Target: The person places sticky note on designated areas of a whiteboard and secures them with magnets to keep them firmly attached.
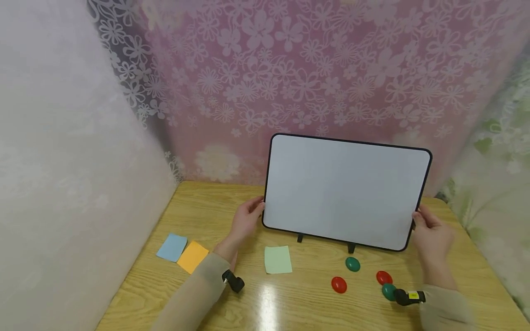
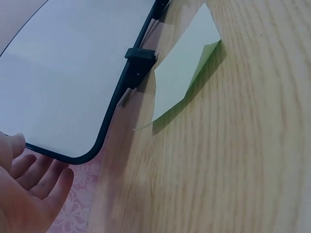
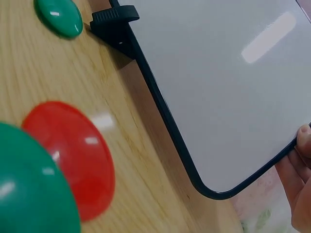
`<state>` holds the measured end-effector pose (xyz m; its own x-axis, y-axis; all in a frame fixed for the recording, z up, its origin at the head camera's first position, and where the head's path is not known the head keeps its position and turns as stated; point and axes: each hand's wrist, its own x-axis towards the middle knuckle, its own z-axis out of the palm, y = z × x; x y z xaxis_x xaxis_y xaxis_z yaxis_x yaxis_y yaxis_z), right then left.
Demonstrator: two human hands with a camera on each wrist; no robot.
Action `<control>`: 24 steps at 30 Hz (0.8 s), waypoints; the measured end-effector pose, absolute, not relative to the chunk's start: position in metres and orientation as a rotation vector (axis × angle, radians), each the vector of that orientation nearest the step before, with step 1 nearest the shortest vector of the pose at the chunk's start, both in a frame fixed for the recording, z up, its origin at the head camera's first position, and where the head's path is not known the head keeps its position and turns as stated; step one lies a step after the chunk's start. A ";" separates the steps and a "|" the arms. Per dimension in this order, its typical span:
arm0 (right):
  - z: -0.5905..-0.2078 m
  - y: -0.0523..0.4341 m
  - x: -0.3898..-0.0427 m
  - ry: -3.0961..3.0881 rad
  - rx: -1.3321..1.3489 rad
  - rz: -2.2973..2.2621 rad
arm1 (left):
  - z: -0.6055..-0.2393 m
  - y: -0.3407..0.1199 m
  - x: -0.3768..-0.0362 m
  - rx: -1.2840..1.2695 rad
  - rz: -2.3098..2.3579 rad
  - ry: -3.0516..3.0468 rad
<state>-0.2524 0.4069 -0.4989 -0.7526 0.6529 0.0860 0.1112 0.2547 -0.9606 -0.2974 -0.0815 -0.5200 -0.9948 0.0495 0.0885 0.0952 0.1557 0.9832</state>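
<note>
A whiteboard (image 1: 345,191) with a thin black frame leans back on the table, its lower edge in small black stand feet (image 1: 351,248). My left hand (image 1: 245,219) grips its left edge, thumb on the front and fingers behind, as the left wrist view also shows. At the opposite edge my right hand (image 1: 432,234) pinches the frame in the same way, low on that side. Below the board lies a pale green sticky note (image 1: 278,259), one end curling up in the left wrist view (image 2: 187,68). The board's surface is blank.
Two red magnets (image 1: 339,284) and two green ones (image 1: 353,264) lie in front of the board's right half. A blue sticky note (image 1: 171,247) and an orange one (image 1: 192,256) lie left, near my left forearm. A floral curtain (image 1: 290,82) hangs behind the wooden table (image 1: 215,197).
</note>
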 end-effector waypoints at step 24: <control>-0.502 0.378 -0.262 -2.273 -0.330 1.663 | -0.510 -0.126 -0.304 -0.069 -1.940 -2.357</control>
